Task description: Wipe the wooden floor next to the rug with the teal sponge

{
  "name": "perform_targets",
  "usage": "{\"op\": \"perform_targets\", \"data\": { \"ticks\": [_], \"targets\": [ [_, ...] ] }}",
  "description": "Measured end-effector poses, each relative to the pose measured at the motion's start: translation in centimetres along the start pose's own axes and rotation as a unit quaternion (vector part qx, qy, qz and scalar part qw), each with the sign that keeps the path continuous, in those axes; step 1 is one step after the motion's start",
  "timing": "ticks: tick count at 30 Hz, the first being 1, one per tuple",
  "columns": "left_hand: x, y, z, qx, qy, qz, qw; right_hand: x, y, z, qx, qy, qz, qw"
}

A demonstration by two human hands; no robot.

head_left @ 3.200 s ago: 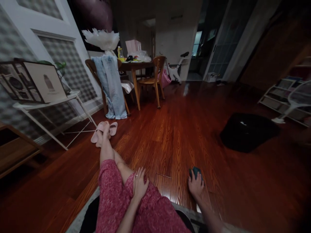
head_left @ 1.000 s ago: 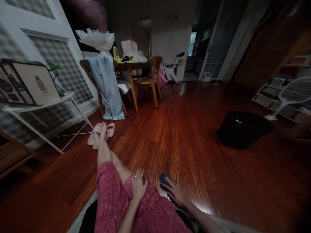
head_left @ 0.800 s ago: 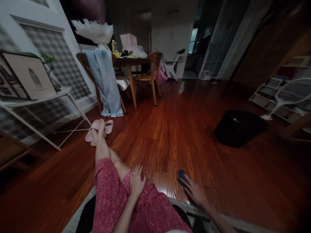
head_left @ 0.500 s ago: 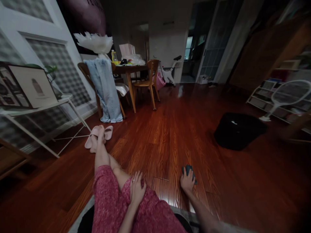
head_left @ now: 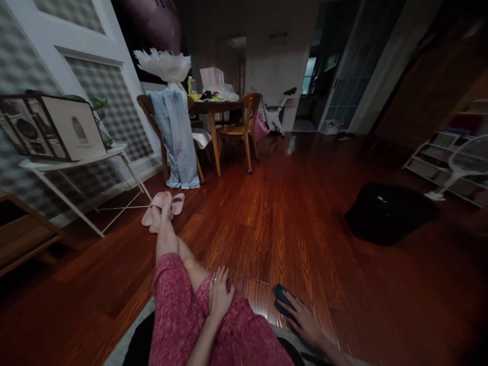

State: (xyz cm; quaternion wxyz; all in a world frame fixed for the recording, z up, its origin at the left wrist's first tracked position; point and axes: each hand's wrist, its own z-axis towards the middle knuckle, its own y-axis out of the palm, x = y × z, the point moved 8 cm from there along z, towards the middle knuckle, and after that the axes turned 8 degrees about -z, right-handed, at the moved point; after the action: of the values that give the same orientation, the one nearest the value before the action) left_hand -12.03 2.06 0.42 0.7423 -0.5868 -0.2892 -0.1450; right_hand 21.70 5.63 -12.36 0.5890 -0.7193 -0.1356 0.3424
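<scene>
My left hand (head_left: 221, 294) lies on the pink-red fabric over my thigh (head_left: 208, 292). Its fingers are stretched out, a ring shows on one of them, and it holds nothing. Low over the wooden floor (head_left: 251, 234), to the right of my legs, my right hand (head_left: 305, 317) has its fingers extended across a small dark blue piece that looks like a folded cloth (head_left: 282, 299). The fingers rest on top of it rather than wrapping round it; its exact kind is hard to make out in the dim light.
A black bin with a bag (head_left: 387, 213) stands on the floor at right, near a white racket-shaped object (head_left: 473, 157) and a shelf (head_left: 423, 155). Pink slippers (head_left: 152, 209) are at my feet. Further off are a white side table (head_left: 72, 163), jeans on a chair (head_left: 177, 142) and a dining table (head_left: 217, 108).
My right hand and the dark blue cloth have moved back toward my body and slightly left. My left hand stays on my thigh. The view has turned a little left.
</scene>
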Motion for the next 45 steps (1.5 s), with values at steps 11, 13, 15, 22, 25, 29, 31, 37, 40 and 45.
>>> {"op": "perform_targets", "data": {
  "ticks": [11, 13, 15, 22, 25, 29, 31, 37, 40, 45],
  "targets": [
    [-0.3, 0.1, 0.2, -0.012, -0.003, 0.008, 1.0, 6.9, -2.2, 6.1, 0.194, 0.409, -0.058, 0.89],
    [-0.6, 0.3, 0.3, -0.012, -0.004, 0.009, 1.0, 3.0, -1.2, 9.4, 0.154, 0.365, -0.049, 0.917],
    [-0.8, 0.4, 0.3, -0.009, -0.007, 0.01, 1.0, -1.2, 0.0, 11.9, 0.102, 0.275, -0.04, 0.955],
    [-0.3, 0.3, 0.2, -0.004, -0.006, 0.015, 1.0, -7.8, 2.0, 7.9, -0.012, -0.019, 0.036, 0.999],
    [0.1, -0.1, 0.1, -0.012, -0.013, 0.009, 1.0, -3.5, 1.2, 3.0, -0.008, -0.018, 0.04, 0.999],
    [0.5, -0.4, 0.0, -0.024, -0.017, 0.011, 1.0, 6.3, -0.8, -1.8, 0.046, 0.097, -0.003, 0.994],
    [0.6, -0.5, 0.0, -0.025, -0.016, 0.012, 1.0, 10.8, -2.0, -2.5, 0.088, 0.175, -0.038, 0.98],
    [0.2, 0.0, 0.1, -0.027, -0.016, 0.024, 0.999, 13.8, -3.4, 2.1, 0.163, 0.396, -0.084, 0.9],
    [-0.1, 0.3, 0.3, -0.028, -0.015, 0.037, 0.999, 8.1, -2.0, 7.2, 0.149, 0.341, -0.065, 0.926],
    [-0.2, 0.3, 0.3, -0.015, -0.005, 0.036, 0.999, -4.8, 1.5, 11.5, 0.039, 0.117, -0.022, 0.992]
  ]
}}
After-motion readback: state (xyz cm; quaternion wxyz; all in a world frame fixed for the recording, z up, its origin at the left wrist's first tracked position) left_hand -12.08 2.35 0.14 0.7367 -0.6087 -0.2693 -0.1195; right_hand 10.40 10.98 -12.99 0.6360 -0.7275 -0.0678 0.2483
